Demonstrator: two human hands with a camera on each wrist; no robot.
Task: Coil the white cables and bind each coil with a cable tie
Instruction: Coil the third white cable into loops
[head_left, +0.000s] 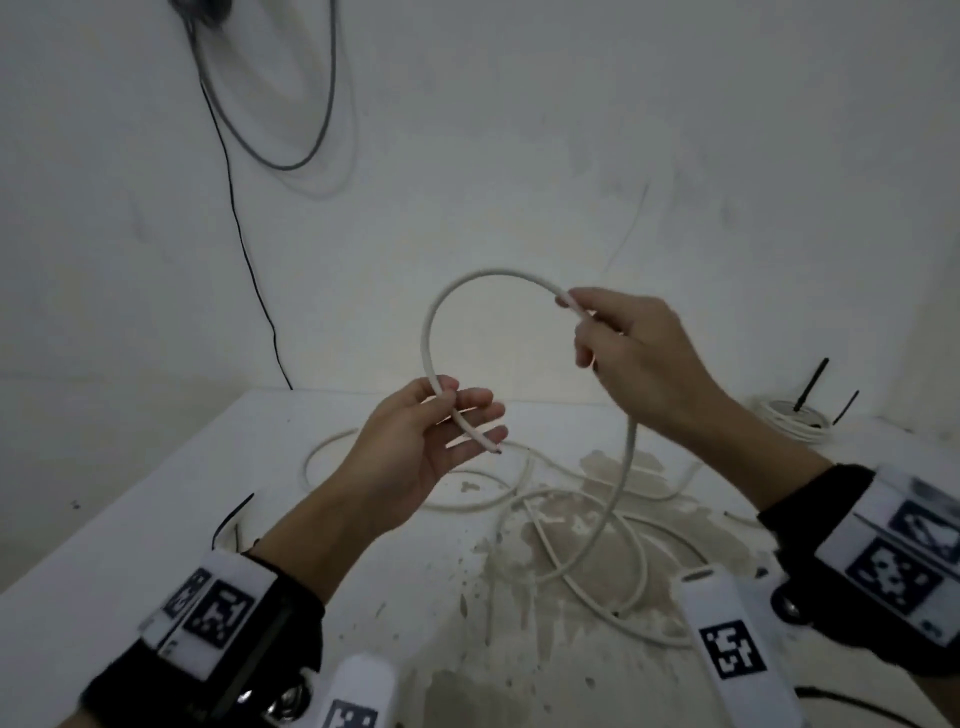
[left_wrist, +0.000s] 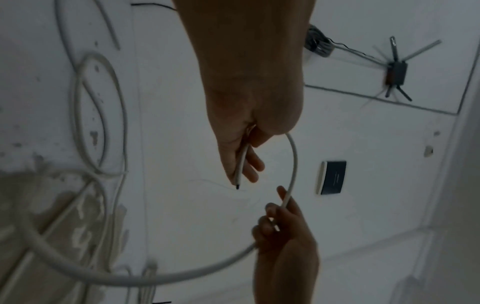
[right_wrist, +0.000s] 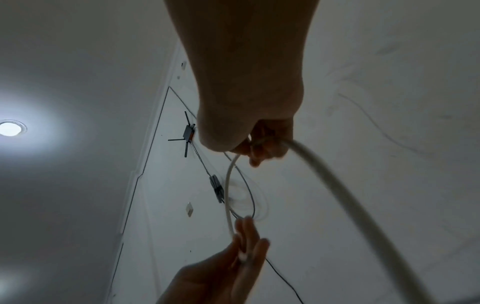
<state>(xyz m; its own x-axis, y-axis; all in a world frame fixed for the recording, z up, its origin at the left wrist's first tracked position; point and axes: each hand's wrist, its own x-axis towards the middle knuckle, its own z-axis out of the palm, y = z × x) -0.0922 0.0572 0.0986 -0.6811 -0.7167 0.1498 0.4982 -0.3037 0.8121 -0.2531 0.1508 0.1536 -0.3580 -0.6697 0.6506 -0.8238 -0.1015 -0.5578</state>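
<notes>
A white cable (head_left: 441, 306) arches in the air between both hands above the table. My left hand (head_left: 441, 431) pinches it near its cut end (head_left: 496, 448), palm up, thumb on top and fingers stretched under it. Up and to the right, my right hand (head_left: 597, 332) grips the same cable with curled fingers. From there the cable hangs down (head_left: 621, 488) into loose loops (head_left: 571, 525) on the tabletop. The left wrist view shows the left hand (left_wrist: 241, 164) with the cable end (left_wrist: 237, 186), and the right hand (left_wrist: 280, 214). In the right wrist view the thick cable (right_wrist: 337, 185) runs past the camera.
The white table (head_left: 156, 519) has a stained, peeling patch in the middle. A bound white coil (head_left: 789, 418) with black cable ties (head_left: 810, 382) lies at the far right. Another black tie (head_left: 234, 517) lies at the left. A dark cord (head_left: 244, 249) hangs down the wall.
</notes>
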